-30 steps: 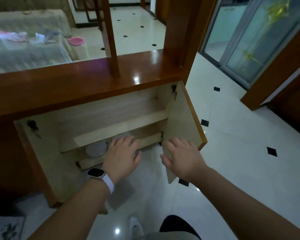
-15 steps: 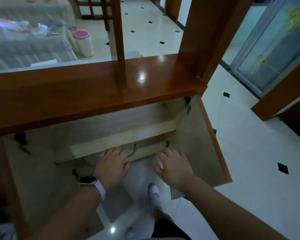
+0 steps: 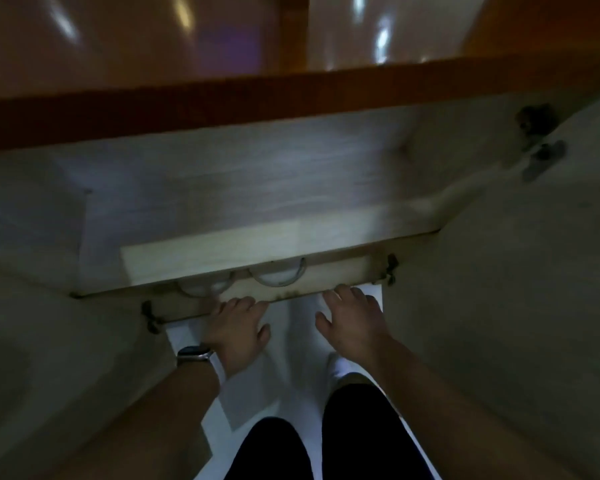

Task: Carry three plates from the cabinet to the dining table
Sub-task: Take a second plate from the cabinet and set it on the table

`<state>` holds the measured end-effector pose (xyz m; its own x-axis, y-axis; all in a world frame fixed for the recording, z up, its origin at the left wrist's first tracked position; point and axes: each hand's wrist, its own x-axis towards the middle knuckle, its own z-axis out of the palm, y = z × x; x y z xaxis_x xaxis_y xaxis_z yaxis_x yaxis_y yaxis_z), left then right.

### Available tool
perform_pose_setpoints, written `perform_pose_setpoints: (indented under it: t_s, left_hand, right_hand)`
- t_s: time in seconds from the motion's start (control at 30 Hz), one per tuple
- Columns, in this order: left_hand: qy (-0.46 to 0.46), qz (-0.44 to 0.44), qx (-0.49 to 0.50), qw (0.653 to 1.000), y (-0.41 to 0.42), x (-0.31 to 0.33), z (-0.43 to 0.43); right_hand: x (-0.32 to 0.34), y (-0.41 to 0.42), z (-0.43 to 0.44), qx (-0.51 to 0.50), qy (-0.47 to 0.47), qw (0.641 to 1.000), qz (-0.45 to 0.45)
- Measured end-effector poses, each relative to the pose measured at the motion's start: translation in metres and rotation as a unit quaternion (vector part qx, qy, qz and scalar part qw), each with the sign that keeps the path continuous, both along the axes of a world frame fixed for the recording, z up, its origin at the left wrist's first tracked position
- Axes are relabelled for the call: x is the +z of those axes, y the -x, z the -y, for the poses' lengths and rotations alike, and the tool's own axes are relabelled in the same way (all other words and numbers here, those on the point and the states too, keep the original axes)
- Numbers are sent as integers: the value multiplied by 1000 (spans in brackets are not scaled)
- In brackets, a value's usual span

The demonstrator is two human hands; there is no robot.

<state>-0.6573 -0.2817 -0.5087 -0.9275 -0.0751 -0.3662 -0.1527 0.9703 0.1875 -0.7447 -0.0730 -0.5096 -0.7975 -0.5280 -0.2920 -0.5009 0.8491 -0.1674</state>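
I look straight down into the open wooden cabinet (image 3: 222,188). Under its middle shelf (image 3: 243,251) the rims of two white plates show on the bottom board: one plate (image 3: 277,277) near the centre, another plate (image 3: 201,289) to its left. Most of each plate is hidden by the shelf. My left hand (image 3: 238,325), with a watch on the wrist, has its fingertips at the front edge of the bottom board, just below the left plate. My right hand (image 3: 352,322) hovers with fingers spread at the same edge, to the right. Neither hand holds anything.
Both cabinet doors stand open: the left door (image 3: 42,358) and the right door (image 3: 520,306) flank my arms. The glossy brown countertop (image 3: 222,98) overhangs above. My legs (image 3: 326,441) stand on the white floor between the doors.
My head has dropped and moved in close over the cabinet, so the room beyond is out of sight. Both hands have lowered to the bottom board's front edge; two plate rims now show.
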Motion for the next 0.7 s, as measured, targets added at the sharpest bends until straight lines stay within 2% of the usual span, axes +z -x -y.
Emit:
perform_pose_setpoints:
  t_s: [0.1,0.27,0.37,0.6,0.7]
  left_hand:
    - [8,6,20,1000,16,-79,24]
    - [-1,-63,45,997,44,-198,49]
    - [8,-75,42,996,57,-256,59]
    - [-40,-128,109,985,80,-340,76]
    - [-145,-166,222,950,91,-348,76]
  right_hand:
    - [-71,27,13,17,12,1000,-10]
    - [-186,68,25,26,5,999,-29]
    - [-239,92,26,21,8,999,-43]
    - [-301,140,34,-6,25,999,-26]
    - [-327,153,49,-52,106,993,20]
